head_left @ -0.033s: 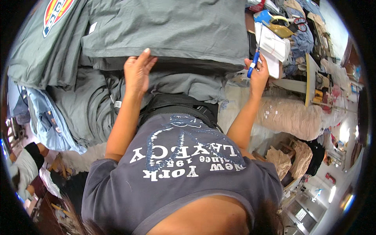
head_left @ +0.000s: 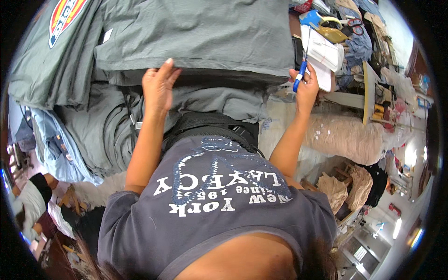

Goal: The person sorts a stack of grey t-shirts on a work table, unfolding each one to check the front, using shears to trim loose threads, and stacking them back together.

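Observation:
A grey-green garment (head_left: 200,37) lies spread out before me, its hem edge running across toward my body. My left hand (head_left: 158,86) pinches that hem, thumb on top and fingers beneath. At the hem's right corner is my right hand (head_left: 306,86), closed around slim blue thread snips (head_left: 301,74) whose narrow tip points away from me. One of its fingertips meets the fabric corner. More grey cloth (head_left: 219,100) hangs under the hem, over my lap.
To the left lie a grey garment with a colourful badge (head_left: 65,21) and light-blue clothing (head_left: 60,144). Right of the garment are white papers (head_left: 322,51), a tape dispenser (head_left: 329,30) and red-handled scissors (head_left: 355,25). A plastic-wrapped bundle (head_left: 345,135) sits beside my right forearm.
My left hand has shifted slightly left along the hem. The garment has slid a little left too, while my right hand keeps the snips almost in place.

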Demonstrator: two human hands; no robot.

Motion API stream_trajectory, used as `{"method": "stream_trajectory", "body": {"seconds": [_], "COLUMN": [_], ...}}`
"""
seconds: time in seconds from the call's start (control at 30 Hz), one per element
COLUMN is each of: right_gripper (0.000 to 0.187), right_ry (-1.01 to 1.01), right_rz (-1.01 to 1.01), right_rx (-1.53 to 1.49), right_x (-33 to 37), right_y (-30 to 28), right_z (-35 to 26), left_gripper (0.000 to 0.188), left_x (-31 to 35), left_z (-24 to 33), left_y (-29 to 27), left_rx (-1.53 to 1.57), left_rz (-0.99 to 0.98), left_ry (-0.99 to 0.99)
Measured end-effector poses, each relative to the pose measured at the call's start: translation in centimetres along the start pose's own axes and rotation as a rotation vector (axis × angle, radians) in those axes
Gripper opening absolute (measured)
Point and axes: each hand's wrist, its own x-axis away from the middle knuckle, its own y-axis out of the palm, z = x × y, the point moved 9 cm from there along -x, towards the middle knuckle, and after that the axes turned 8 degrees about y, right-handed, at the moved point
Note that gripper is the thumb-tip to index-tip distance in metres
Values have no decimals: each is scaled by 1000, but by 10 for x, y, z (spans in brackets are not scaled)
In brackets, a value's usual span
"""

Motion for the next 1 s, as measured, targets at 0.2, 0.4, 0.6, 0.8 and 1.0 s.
{"method": "stream_trajectory", "body": {"seconds": [0.2,0.4,0.6,0.8,1.0], "right_gripper": [52,54,51,40,43], "right_ry": [-79,-315,-313,-297,10], "right_rz": [39,59,141,120,123], "right_rx": [-67,149,323,299,52], "right_x": [8,20,25,1,-41], "right_y": [-8,1,8,10,-1], "right_z": [-3,-15,-19,-31,-36], "left_gripper": [17,19,23,37,25], "left_x": [-13,-4,-10,-12,-85], "left_z": [44,49,111,172,185], "left_y": [-22,-10,7,34,6], "left_rx": [-149,-254,-1377,-2040,-1547], "left_rz": [-20,-52,-283,-714,-656], "left_ry": [143,156,529,969,577]}}
